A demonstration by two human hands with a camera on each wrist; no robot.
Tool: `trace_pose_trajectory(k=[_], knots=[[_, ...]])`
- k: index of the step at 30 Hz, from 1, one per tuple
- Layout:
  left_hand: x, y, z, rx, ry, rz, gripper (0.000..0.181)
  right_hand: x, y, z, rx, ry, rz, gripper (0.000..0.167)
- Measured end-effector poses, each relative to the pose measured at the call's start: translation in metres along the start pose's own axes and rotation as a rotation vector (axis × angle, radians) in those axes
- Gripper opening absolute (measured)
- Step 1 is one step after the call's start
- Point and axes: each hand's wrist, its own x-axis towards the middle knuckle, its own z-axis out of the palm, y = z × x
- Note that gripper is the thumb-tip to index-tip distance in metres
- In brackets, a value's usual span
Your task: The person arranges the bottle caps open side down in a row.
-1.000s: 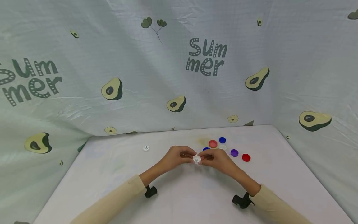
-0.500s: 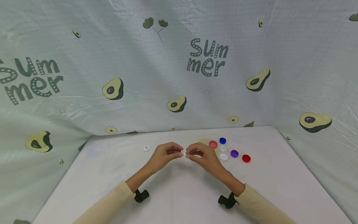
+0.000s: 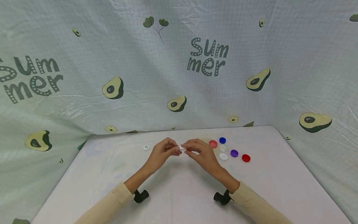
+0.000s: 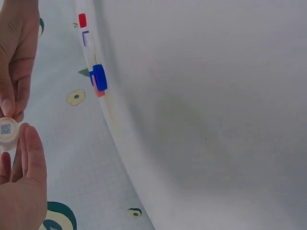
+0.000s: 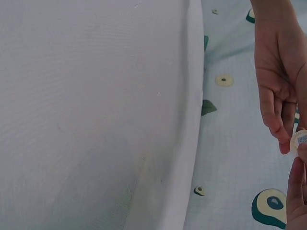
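When looked at from the head, pinches a small white cap point(image 3: 182, 148) with bent fingers of left hand point(image 3: 160, 152) on one side and of right hand point(image 3: 205, 155) on the other, apparently lifted above matt, pale table point(image 3: 173, 193). If squeezed unevenly, may slip, fall and roll to the right of the right hand, near purple cap point(image 3: 234, 153), red cap point(image 3: 246, 158) and loose white cap point(image 3: 223, 156), all shallow and round. Worth noticing left of the left hand: flat white disc point(image 3: 146, 147) with dark marking.

From the left wrist, seems of smooth, hence slippery, plastic; bears on the face a square printed code point(image 4: 5, 129), easily covered by a careless finger.

From the right wrist, is partly hidden by fingertips and cut by the border, so impossible to judge firmness of grip. If released too early on one side, could tilt toward the other hand. To see behind both hands: soft printed cloth point(image 5: 235, 148).
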Motion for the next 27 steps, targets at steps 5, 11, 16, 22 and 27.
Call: trace_pose_trajectory(k=[5,11,16,22,27], knots=[[0.0,0.001,-0.001,0.004,0.017,-0.018,0.018,0.004,0.001,0.002,-0.033,-0.005,-0.026,0.036],[0.001,0.0,-0.004,-0.003,0.033,-0.039,0.021,0.009,0.003,0.007,-0.09,0.012,-0.062,0.037],[0.0,0.0,-0.005,0.027,0.037,-0.037,0.023,0.012,0.005,0.01,-0.116,0.033,-0.073,0.037],[-0.001,0.0,-0.007,0.115,0.028,0.021,0.034,0.014,0.003,0.009,-0.116,0.044,0.021,0.038],[0.0,-0.002,-0.009,0.192,0.07,0.086,0.035,0.014,0.002,0.011,-0.093,0.03,0.099,0.033]])
